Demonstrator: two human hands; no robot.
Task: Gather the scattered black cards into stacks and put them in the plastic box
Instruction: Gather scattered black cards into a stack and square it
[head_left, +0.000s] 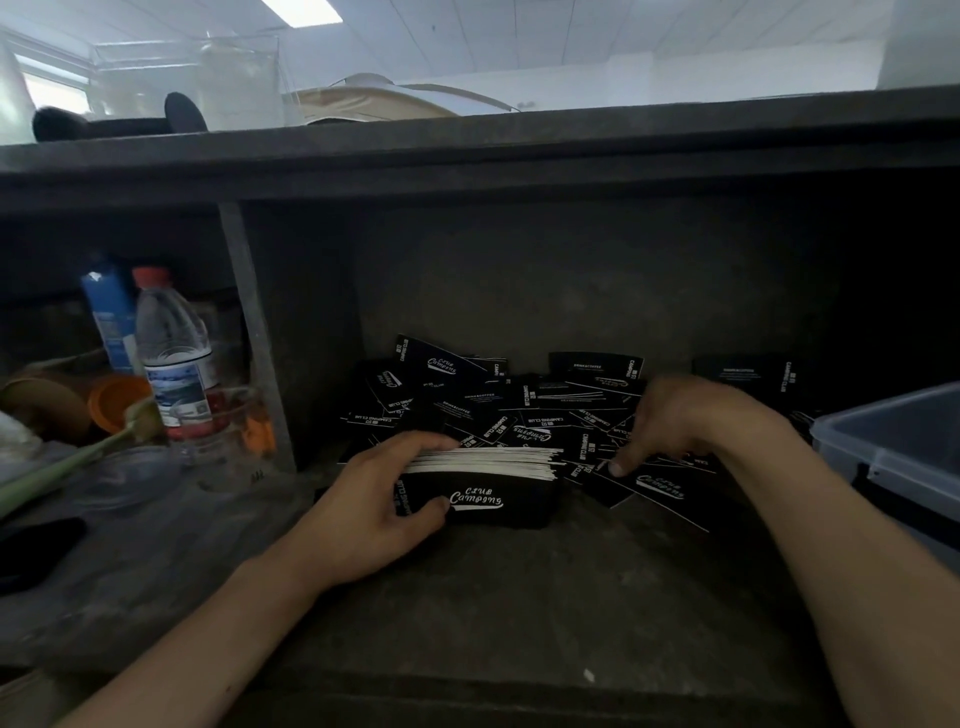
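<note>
My left hand (379, 499) grips a thick stack of black cards (488, 483) standing on edge on the dark shelf, white edges up, "Club Camping" printed on the front. Behind it lies a loose pile of scattered black cards (493, 400) spread across the shelf. My right hand (675, 421) rests on the right part of that pile, fingers spread and pressing down on loose cards (660, 486); whether it has a card pinched is not clear. The plastic box (893, 447), translucent grey-blue, sits at the right edge, partly out of frame.
A grey divider (254, 338) walls off a left compartment holding a water bottle (174, 358), a blue carton (109, 317), an orange cup (117, 402) and a glass container (228, 421). A green stem (72, 462) lies at the left. A shelf top (467, 150) overhangs.
</note>
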